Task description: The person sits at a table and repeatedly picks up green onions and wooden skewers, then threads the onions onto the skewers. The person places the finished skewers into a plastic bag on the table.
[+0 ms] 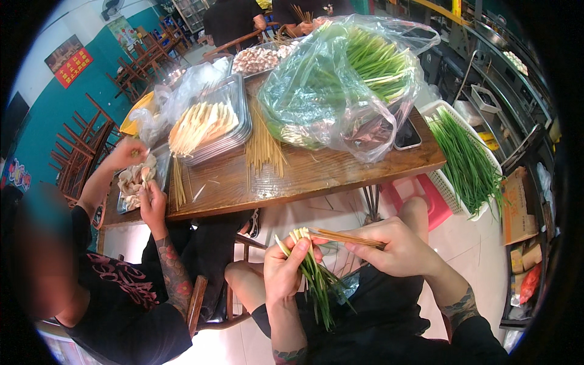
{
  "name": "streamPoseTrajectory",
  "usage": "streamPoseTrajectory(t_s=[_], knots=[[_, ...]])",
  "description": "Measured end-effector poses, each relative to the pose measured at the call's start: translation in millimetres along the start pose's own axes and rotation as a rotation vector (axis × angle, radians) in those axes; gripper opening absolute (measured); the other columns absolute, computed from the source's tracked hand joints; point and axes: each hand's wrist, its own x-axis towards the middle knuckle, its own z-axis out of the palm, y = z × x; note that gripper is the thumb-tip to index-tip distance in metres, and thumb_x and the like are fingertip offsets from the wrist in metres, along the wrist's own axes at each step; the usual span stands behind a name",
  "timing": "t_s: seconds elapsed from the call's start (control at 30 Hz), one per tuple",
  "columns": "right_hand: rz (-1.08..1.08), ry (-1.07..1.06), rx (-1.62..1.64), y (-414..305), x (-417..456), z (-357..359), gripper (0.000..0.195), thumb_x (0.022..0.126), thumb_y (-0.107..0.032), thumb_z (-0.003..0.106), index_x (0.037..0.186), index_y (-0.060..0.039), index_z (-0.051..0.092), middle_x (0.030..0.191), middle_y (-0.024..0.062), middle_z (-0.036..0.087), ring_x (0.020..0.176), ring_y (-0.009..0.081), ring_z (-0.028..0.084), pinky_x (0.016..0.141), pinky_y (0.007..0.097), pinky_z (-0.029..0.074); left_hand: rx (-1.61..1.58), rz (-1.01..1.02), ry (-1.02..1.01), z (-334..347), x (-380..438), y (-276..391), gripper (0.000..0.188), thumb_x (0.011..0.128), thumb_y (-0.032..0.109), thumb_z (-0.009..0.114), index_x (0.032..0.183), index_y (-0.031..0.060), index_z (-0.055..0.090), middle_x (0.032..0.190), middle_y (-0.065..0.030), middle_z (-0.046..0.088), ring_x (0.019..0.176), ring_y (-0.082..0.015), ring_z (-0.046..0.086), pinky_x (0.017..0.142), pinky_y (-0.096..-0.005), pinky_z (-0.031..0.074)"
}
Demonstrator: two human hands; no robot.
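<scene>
My left hand (285,267) grips a small bunch of green chives (319,289), with the pale cut ends pointing up and the leaves hanging over my lap. Between the thumb and fingers of my right hand (394,248) lie several thin bamboo skewers (349,237). Their tips point left and come close to the pale chive ends; whether one touches or pierces them I cannot tell. Both hands are above my lap, in front of the wooden table (292,189).
Loose skewers (262,148) and stacked clear trays (214,150) lie on the table. Beside them are a plastic bag (310,86) of chives and a phone (407,136). Right stands a white basket (490,157) of chives. A co-worker's hand (153,203) holds mushrooms at left.
</scene>
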Motion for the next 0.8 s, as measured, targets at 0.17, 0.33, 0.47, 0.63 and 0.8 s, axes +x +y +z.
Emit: streamPoseTrajectory(t_s=[0.17,0.33,0.47,0.63,0.8], knots=[[0.117,-0.066,-0.027,-8.0,0.4,-3.9,0.029,0.094,-0.006,0.060,0.122,-0.0022,0.066,0.079,0.0165,0.067,0.062,0.0163,0.058,0.060,0.0298,0.047,0.016,-0.007,0.030,0.9,-0.9,0.3,0.024,0.099,0.014,0.059,0.104,-0.0074,0.069,0.089,-0.0103,0.069,0.075,-0.0127,0.061,0.068,-0.0256,0.051],[0.187,-0.092,-0.039,-11.4,-0.1,-5.2,0.027,0.093,-0.001,0.060,0.119,0.0022,0.067,0.092,0.0141,0.073,0.074,0.0135,0.065,0.068,0.0271,0.051,0.039,-0.010,0.008,0.2,-1.4,0.4,0.024,0.099,0.013,0.058,0.104,-0.0073,0.069,0.086,-0.0089,0.068,0.075,-0.0125,0.061,0.068,-0.0253,0.050],[0.190,-0.115,-0.044,-13.6,1.6,-5.9,0.029,0.093,-0.006,0.061,0.120,0.0002,0.067,0.088,0.0163,0.072,0.072,0.0159,0.066,0.067,0.0287,0.050,0.080,0.019,0.011,-0.8,-2.0,1.2,0.023,0.099,0.012,0.058,0.103,-0.0076,0.069,0.087,-0.0091,0.068,0.075,-0.0128,0.061,0.069,-0.0255,0.049],[0.141,-0.093,-0.001,-8.3,0.7,-4.3,0.030,0.095,-0.013,0.060,0.123,-0.0032,0.066,0.088,0.0181,0.072,0.072,0.0181,0.068,0.067,0.0311,0.051,0.085,0.008,0.015,-1.9,-2.0,3.4,0.021,0.098,0.010,0.060,0.102,-0.0082,0.069,0.091,-0.0102,0.070,0.076,-0.0132,0.062,0.071,-0.0263,0.051],[0.176,-0.100,-0.043,-6.1,-0.3,-8.4,0.031,0.093,-0.012,0.061,0.122,-0.0046,0.067,0.084,0.0189,0.070,0.067,0.0222,0.066,0.065,0.0329,0.051,0.285,0.040,0.032,3.3,0.1,9.6,0.017,0.096,0.005,0.063,0.104,-0.0084,0.070,0.092,-0.0091,0.071,0.079,-0.0127,0.064,0.074,-0.0260,0.052]])
